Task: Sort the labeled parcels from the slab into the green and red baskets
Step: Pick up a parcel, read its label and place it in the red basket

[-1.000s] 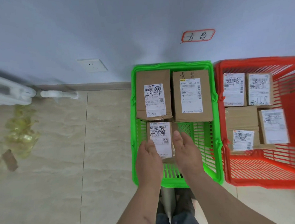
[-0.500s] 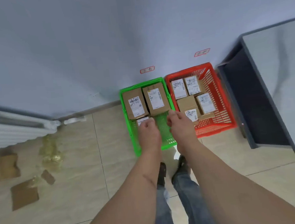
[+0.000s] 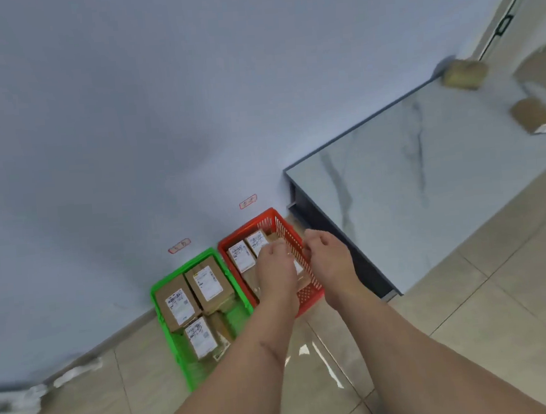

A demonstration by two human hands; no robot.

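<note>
The green basket [image 3: 157, 292] stands on the floor by the wall with three labeled parcels [image 3: 179, 307] in it. Right of it the red basket [image 3: 308, 294] holds several labeled parcels [image 3: 242, 257]. My left hand [image 3: 275, 268] hovers above the red basket, fingers loosely curled, nothing in it. My right hand [image 3: 328, 256] is beside it over the basket's right rim, also holding nothing. The marble slab [image 3: 425, 168] lies to the right, with two brown parcels [image 3: 465, 72] at its far end, blurred.
Two small red-framed signs [image 3: 179, 246] hang on the wall above the baskets. A white radiator [image 3: 12, 403] is at the lower left. A door frame [image 3: 507, 8] is at the upper right. Glossy tiled floor lies in front of the baskets.
My hands let go of the small parcel in the green basket and rose. My head lifted and turned right, so the slab and its parcels came into view.
</note>
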